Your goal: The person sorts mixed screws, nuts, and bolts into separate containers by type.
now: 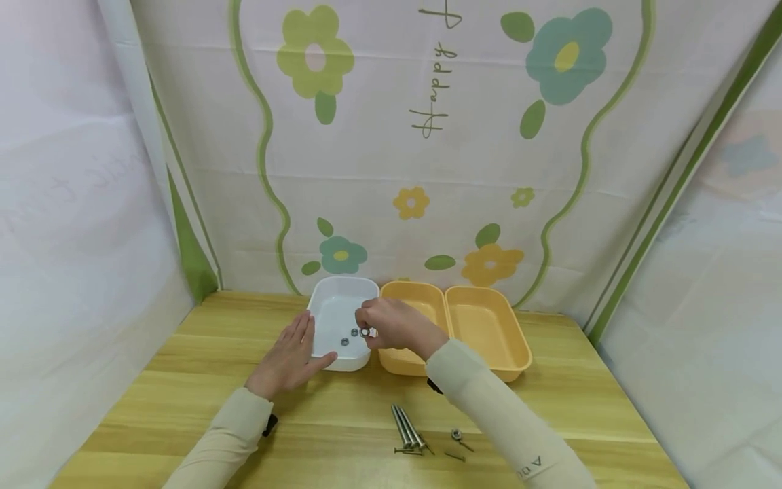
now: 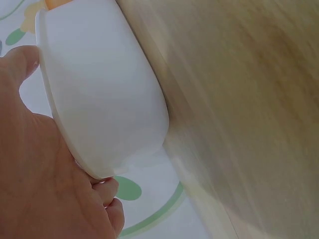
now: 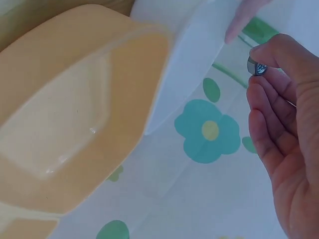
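Note:
My right hand (image 1: 394,324) pinches a metal hex nut (image 3: 256,65) between thumb and forefinger, above the right side of a white tray (image 1: 334,309). Two more nuts (image 1: 345,341) lie on the tray floor, just left of the held one. At the tray's near left corner, my left hand (image 1: 287,358) rests against the rim, fingers straight along the left side and thumb spread along the front. The left wrist view shows the white outer wall (image 2: 99,84) of the tray beside the palm.
Two joined yellow trays (image 1: 489,333) stand right of the white one, partly behind my right hand. Nearer me on the wooden table (image 1: 330,435) lie several long bolts (image 1: 406,428), small screws (image 1: 455,456) and another nut (image 1: 456,433). A flower-printed cloth (image 1: 391,156) rises behind the trays.

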Motion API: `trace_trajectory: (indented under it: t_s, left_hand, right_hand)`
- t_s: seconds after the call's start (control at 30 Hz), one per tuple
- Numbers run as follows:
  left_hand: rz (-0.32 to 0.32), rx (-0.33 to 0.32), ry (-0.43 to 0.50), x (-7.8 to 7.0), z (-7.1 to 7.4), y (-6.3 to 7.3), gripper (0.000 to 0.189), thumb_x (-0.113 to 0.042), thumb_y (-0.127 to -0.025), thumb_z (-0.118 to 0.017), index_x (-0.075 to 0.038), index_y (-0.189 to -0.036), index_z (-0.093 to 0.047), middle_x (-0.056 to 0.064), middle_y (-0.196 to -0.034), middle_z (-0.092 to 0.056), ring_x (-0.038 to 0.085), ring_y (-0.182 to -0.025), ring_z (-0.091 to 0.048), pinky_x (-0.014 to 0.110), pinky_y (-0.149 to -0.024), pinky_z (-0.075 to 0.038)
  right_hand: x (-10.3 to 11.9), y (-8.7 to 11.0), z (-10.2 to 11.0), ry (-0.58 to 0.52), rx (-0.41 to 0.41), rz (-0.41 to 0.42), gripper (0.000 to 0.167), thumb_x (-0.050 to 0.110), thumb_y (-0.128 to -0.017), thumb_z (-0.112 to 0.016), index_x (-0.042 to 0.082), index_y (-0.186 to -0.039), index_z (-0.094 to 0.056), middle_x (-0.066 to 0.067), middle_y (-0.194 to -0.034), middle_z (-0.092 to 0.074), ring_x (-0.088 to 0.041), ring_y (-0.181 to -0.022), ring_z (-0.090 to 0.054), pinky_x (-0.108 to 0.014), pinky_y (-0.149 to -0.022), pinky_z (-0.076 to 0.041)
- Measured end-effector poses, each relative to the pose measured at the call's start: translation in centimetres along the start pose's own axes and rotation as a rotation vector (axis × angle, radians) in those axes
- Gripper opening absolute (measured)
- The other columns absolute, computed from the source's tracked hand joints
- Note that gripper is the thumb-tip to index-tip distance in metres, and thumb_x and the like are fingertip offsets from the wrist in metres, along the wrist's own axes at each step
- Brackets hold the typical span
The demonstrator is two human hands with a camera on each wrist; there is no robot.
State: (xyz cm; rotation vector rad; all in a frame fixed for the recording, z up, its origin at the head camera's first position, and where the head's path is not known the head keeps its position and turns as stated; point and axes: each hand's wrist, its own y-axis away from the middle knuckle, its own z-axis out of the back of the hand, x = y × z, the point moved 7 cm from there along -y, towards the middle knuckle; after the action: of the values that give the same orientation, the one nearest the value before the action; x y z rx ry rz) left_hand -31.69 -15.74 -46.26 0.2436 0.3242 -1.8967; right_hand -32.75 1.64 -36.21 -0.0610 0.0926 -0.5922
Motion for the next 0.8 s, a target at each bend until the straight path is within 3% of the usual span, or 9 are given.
trace_trajectory:
  t_s: [0.33, 0.57, 0.7, 0.8]
  left_hand:
    - [-0.017, -0.002, 0.000, -0.3, 0.1, 0.0, 0.102, -0.064, -0.105, -0.047, 0.017, -0.161, -0.019, 0.034, -0.173, -0.014, 0.050, -0.162, -0.015, 0.064, -0.130, -0.022]
    - [-0.006, 0.009, -0.003, -0.2, -0.1, -0.1, 0.102, -0.065, -0.105, -0.046, 0.017, -0.161, -0.020, 0.034, -0.173, -0.014, 0.049, -0.162, -0.015, 0.063, -0.131, -0.021]
    - [-0.002, 0.010, -0.005, -0.2, 0.0, 0.0, 0.102, -0.064, -0.106, -0.046, 0.017, -0.160, -0.020, 0.034, -0.173, -0.013, 0.049, -0.162, -0.015, 0.062, -0.131, -0.021]
    - [0.001, 0.001, -0.007, -0.1, 0.1, 0.1, 0.102, -0.064, -0.106, -0.047, 0.018, -0.160, -0.020, 0.034, -0.172, -0.013, 0.049, -0.162, -0.015, 0.062, -0.131, -0.021]
  right_hand:
    - [-0.8, -2.4, -3.1, -0.045, -0.024, -0.060, 0.012, 0.021, -0.092, -0.082, 0.014, -0.098, -0.074, -0.004, -0.098, -0.076, -0.007, -0.077, -0.056, -0.014, -0.070, -0.051]
    - [-2.0, -2.4, -5.8, -0.127, -0.025, -0.173, 0.017, 0.019, -0.095, -0.080, 0.012, -0.110, -0.078, -0.002, -0.106, -0.076, -0.010, -0.086, -0.064, -0.019, -0.080, -0.058]
    - [-2.9, -1.8, -5.8, -0.174, -0.041, -0.219, 0.027, 0.020, -0.096, -0.079, 0.009, -0.121, -0.077, -0.004, -0.116, -0.076, -0.014, -0.098, -0.070, -0.026, -0.090, -0.061]
    - [-3.5, -1.2, -5.0, -0.206, -0.062, -0.206, 0.027, 0.018, -0.096, -0.079, 0.006, -0.120, -0.076, -0.008, -0.116, -0.076, -0.019, -0.100, -0.071, -0.029, -0.089, -0.062]
